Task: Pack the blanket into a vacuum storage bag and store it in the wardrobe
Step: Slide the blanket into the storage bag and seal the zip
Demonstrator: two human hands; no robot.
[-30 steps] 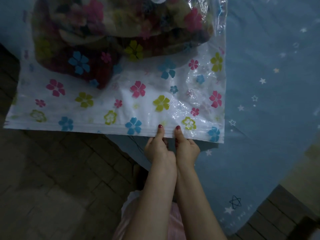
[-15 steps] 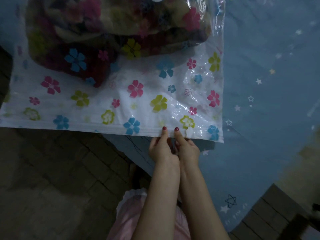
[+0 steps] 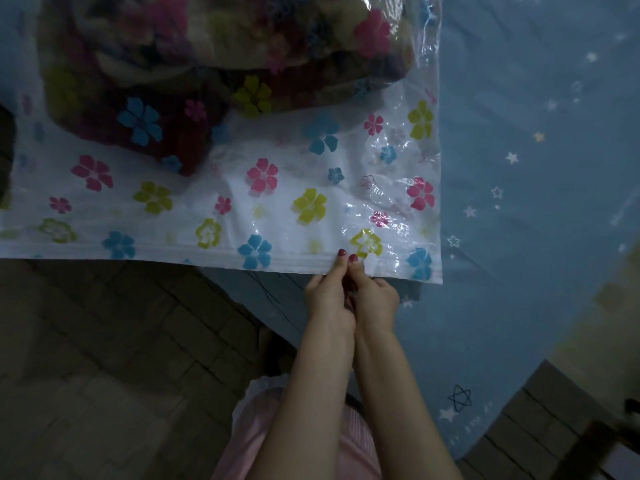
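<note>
A clear vacuum bag (image 3: 284, 188) printed with coloured flowers lies on the bed, its mouth end overhanging the bed's edge toward me. A dark folded blanket (image 3: 194, 71) sits inside its far half. The white zip strip (image 3: 173, 252) runs along the near edge. My left hand (image 3: 329, 292) and my right hand (image 3: 375, 294) pinch that strip side by side near its right end, thumbs on top, fingers underneath and hidden.
A blue bed sheet (image 3: 519, 202) with small stars covers the bed to the right. A dark tiled floor (image 3: 104, 358) lies below the bag's overhang on the left. A dark piece of furniture (image 3: 595, 448) shows at the bottom right corner.
Both hands have slid a little to the right along the zip strip, and the two thumbs have come closer together.
</note>
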